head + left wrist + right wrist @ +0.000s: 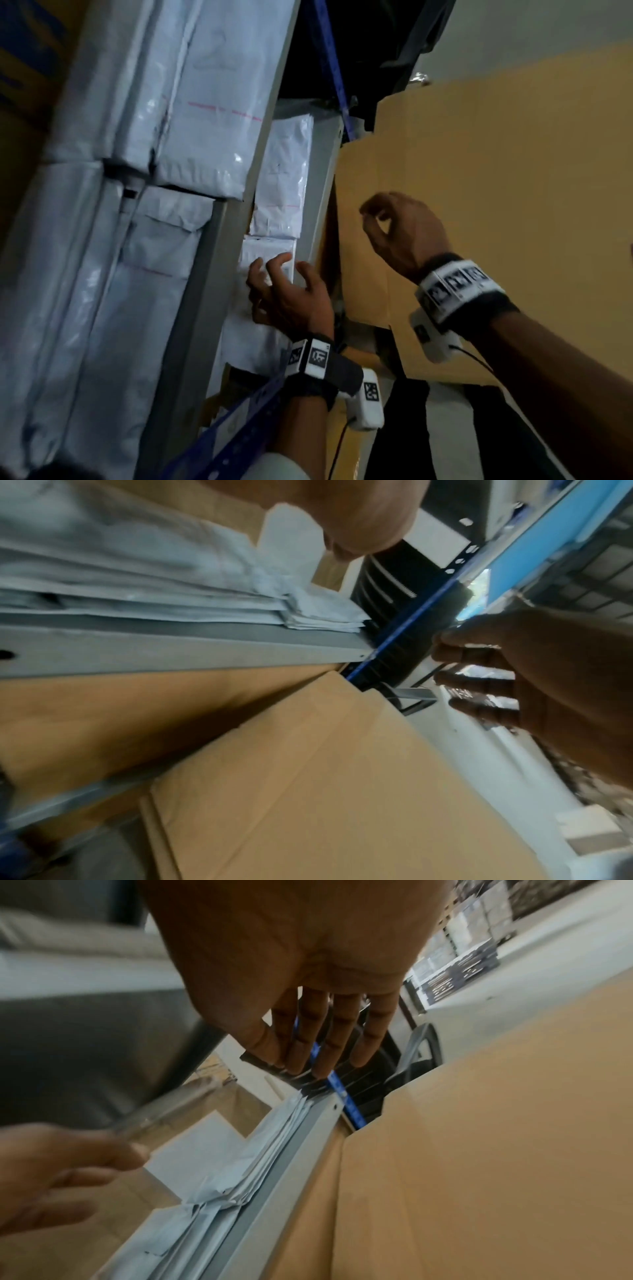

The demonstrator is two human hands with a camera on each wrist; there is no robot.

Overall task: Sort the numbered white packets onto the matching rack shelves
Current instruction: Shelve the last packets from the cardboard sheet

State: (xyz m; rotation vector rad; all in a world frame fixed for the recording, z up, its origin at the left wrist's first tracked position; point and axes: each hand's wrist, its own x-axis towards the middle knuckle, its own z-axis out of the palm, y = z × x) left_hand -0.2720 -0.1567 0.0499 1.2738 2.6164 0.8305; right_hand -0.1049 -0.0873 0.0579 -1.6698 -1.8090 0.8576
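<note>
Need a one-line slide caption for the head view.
Both hands empty at the rack: left hand near the shelved white packets, right hand raised before the cardboard.

White packets (191, 113) stacked on grey rack shelves (202, 308). Left hand (291, 301) at a lower stack, fingers spread, apparently empty. Right hand (404, 233) loosely curled before cardboard sheet (513, 212).

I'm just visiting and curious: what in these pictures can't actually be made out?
- Numbers on the white packets: head view, too blurred and faint to read.
- Shelf labels on the grey rack shelf: none legible in any view; motion blur.
- Left hand: fingers curled by the packets; contact unclear.
- Right hand: nothing seen in it.
- Behind the cardboard sheet: hidden.
</note>
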